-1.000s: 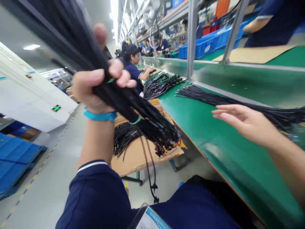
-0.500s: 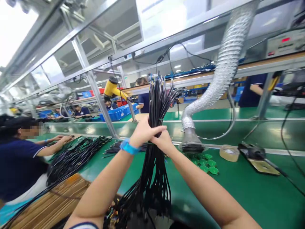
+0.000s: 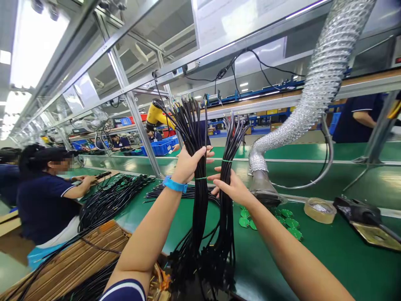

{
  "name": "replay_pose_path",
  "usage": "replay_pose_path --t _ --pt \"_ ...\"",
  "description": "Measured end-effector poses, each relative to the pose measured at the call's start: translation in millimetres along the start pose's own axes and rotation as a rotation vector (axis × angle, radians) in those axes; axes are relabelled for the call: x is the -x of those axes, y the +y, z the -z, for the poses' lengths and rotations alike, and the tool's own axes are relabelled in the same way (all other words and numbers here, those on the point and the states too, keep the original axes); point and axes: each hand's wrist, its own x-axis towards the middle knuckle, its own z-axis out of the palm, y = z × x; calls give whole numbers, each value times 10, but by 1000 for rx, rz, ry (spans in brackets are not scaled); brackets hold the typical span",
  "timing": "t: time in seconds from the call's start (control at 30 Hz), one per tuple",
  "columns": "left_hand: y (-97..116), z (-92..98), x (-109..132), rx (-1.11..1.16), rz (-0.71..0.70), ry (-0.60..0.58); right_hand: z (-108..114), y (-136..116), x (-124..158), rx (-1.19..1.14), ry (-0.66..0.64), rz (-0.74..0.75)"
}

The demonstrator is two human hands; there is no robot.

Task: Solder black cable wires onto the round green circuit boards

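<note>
My left hand holds an upright bundle of black cables, thumb across the front and fingers coming round behind. Beside it, my right hand holds a second, thinner cable bundle, its fingertips stretched out past the cables on the left. A green tie circles each bundle near my hands. Stripped wire ends fan out at the top of both. Black connectors cluster at the lower ends, low over the front of the bench. A gap separates the two bundles at hand height.
On the green bench lie round green circuit boards, a tape roll and a soldering-iron stand. A fume duct hangs behind my right hand. Left are a cable pile, cardboard and a seated co-worker.
The cables were together in one cluster with my hands touching; now they stand apart as two bundles, one in each hand. My view has shifted slightly left.
</note>
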Motion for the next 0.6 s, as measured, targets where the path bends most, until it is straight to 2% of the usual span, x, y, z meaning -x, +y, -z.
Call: replay_pose_path --t 0.17,0.3,0.37,0.47,0.6 --pt "6 -51 -192 6 -29 21 -96 -108 -41 207 50 42" --pt "-28 -92 -203 84 97 -76 -88 -158 -108 291 63 29" --pt "-34 -104 -178 74 117 -79 -60 -171 -128 273 29 24" --pt "-55 -155 -161 0 58 -24 -26 -227 -178 191 -13 29" --pt "-18 -276 -254 -164 -34 4 29 -361 -345 4 31 41"
